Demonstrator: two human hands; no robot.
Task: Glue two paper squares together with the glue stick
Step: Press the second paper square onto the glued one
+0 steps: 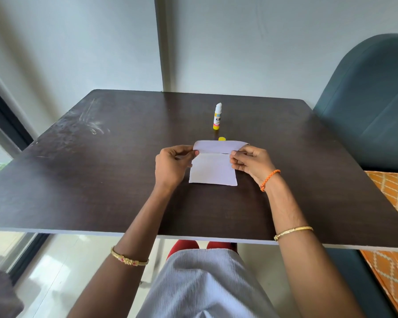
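Note:
One white paper square (213, 169) lies flat on the dark table (101, 180). Just above its far edge I hold a second white paper (220, 145), seen nearly edge-on as a strip. My left hand (171, 165) pinches its left end and my right hand (251, 162) pinches its right end. Behind the papers the glue stick (217, 117) stands upright with its white tip uncovered. Its yellow cap (222, 139) lies on the table, partly hidden by the held paper.
A dark blue chair back (372, 99) stands at the right, with an orange patterned cushion (395, 198) beside the table's right edge. A pale wall rises behind the table. A window frame (7, 120) runs along the left.

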